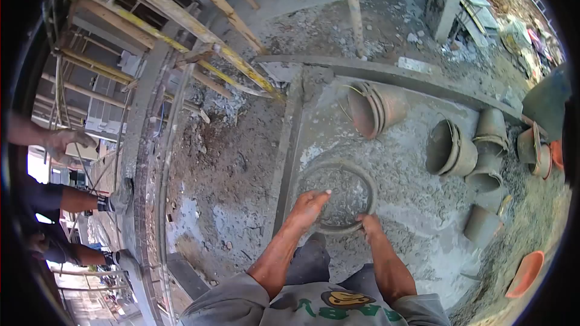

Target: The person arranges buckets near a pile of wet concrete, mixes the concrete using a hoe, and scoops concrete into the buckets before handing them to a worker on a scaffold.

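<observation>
A round grey container [370,188], seen from above by its thick rim, is in front of my body with grey wet material visible inside the ring. My left hand [311,206] is at the rim's near left side, its fingers closed together and the thumb up. At the rim's near right side, my right hand [370,227] has its fingers wrapped round the edge. Stacked mud-coated buckets [386,108] lie tipped beyond the ring, to the right.
More buckets [462,156] lie at the right, with an orange piece [525,274] nearer. A low concrete edge [290,139] runs left of the ring. Poles [199,30] stand at the upper left. Another person's hand [69,143] and legs are at the far left.
</observation>
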`<state>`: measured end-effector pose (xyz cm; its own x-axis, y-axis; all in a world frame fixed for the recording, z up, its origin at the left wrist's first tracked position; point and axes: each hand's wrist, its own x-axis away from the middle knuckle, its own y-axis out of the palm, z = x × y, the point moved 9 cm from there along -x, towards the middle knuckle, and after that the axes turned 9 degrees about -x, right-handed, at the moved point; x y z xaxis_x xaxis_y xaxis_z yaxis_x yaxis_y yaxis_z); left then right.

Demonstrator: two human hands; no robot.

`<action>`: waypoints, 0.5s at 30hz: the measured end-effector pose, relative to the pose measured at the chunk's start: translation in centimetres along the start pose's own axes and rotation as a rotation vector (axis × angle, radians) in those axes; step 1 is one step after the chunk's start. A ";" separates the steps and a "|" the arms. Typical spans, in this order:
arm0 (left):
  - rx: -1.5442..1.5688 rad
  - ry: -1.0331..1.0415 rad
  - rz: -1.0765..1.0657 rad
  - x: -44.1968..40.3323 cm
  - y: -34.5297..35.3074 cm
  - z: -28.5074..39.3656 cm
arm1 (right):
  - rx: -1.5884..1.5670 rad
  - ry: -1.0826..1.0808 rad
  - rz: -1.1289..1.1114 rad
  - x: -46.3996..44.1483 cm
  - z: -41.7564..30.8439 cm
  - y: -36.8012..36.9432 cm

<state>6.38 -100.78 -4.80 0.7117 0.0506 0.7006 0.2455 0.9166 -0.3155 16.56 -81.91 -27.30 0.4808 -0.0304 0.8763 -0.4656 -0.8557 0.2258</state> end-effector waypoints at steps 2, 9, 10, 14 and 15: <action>0.078 0.090 0.026 3.6 -5.2 4.4 | 0.176 -0.068 -0.123 6.2 -6.2 5.2; 0.555 0.500 0.106 20.7 -23.3 17.7 | 1.092 -0.644 -0.197 26.1 -22.4 22.5; 0.625 0.532 0.122 22.5 -25.8 18.4 | 1.137 -0.615 -0.194 29.2 -23.5 25.0; 0.627 0.710 0.268 29.9 -33.7 22.2 | 1.135 -0.823 -0.421 36.6 -25.5 35.2; 0.613 0.779 0.167 30.4 -35.6 23.0 | 1.130 -0.845 -0.418 38.2 -26.0 36.5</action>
<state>4.09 -122.74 42.42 0.9922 0.1244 -0.0059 -0.1217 0.9786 0.1659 -1.36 -100.90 25.46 0.8981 0.3692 0.2390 0.4374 -0.8061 -0.3986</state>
